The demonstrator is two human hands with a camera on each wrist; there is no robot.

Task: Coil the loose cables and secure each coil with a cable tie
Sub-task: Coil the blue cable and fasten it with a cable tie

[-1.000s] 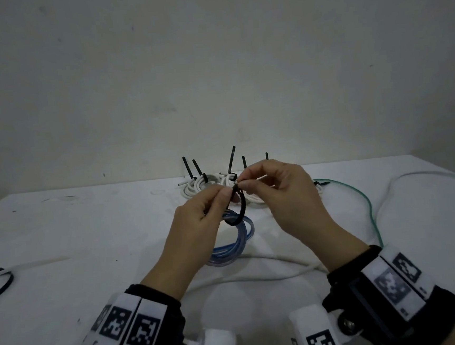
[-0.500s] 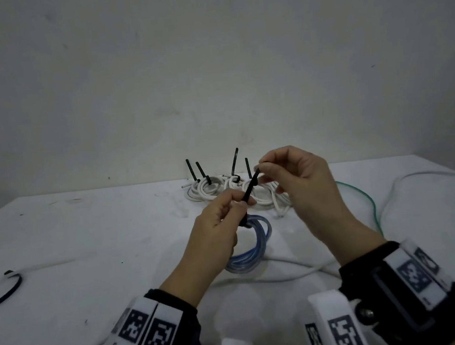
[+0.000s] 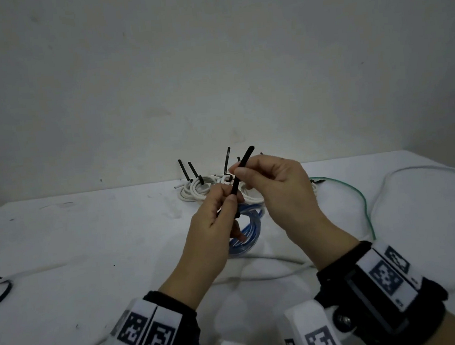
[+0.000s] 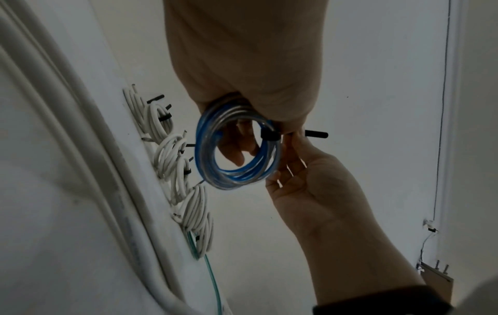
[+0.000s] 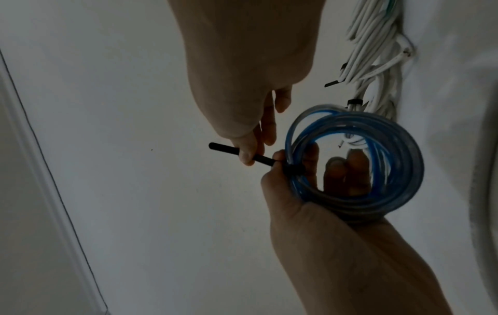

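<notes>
A blue cable coil (image 3: 249,233) hangs in my left hand (image 3: 231,199), above the white table (image 3: 90,253). My left fingers reach through the coil (image 5: 401,170) and the thumb sits at the head of the black cable tie (image 5: 292,169). The cable tie (image 3: 236,188) is wrapped tightly round the coil (image 4: 242,177), and its tail sticks up and away. My right hand (image 3: 240,171) pinches that tail (image 4: 318,134) between thumb and forefinger, just beyond the tie's head. In the right wrist view my right hand (image 5: 248,153) grips the tail partway along.
Several white coils (image 3: 200,191) bound with black ties lie at the back of the table by the wall. A loose green cable (image 3: 364,204) runs on the right, a loose white cable (image 3: 269,259) crosses under my hands, and a black cable (image 3: 0,294) lies at the far left.
The tie's wide loop has closed tight round the blue coil. My right hand has drawn the tail up and out through the head, so more tail stands free.
</notes>
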